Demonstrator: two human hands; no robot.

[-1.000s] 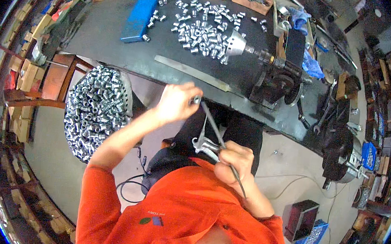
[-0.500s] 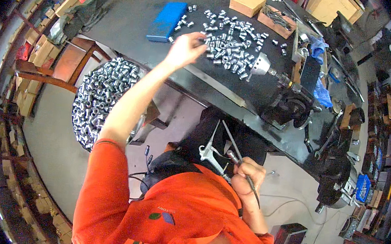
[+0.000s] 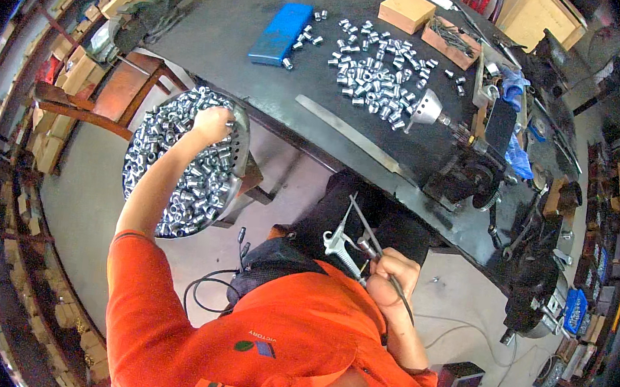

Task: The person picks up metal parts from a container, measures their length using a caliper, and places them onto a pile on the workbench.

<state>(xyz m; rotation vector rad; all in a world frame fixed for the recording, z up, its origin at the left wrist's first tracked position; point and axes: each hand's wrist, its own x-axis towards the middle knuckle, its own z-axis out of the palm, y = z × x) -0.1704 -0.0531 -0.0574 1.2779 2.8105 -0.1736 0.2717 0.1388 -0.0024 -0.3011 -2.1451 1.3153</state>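
Note:
My left hand is over the round metal basket at the left, its fingers curled at the top of a heap of small shiny metal sleeves. Whatever is between its fingertips is too small to make out. In front of my body, my right hand is closed around a thin grey metal rod that slants up and away. A small metal sleeve shows at its fingers. Just left of that hand is a silver air blow gun, its handle end partly hidden by the hand.
Loose metal sleeves lie spread on the dark workbench, beside a blue box. A machine with a silver cone stands to their right. Beyond are a wooden block and a box of thin rods. A wooden chair stands left.
My left hand has moved from the sleeves on the bench down and left to the basket. My right hand keeps its hold on the rod. The view has shifted slightly.

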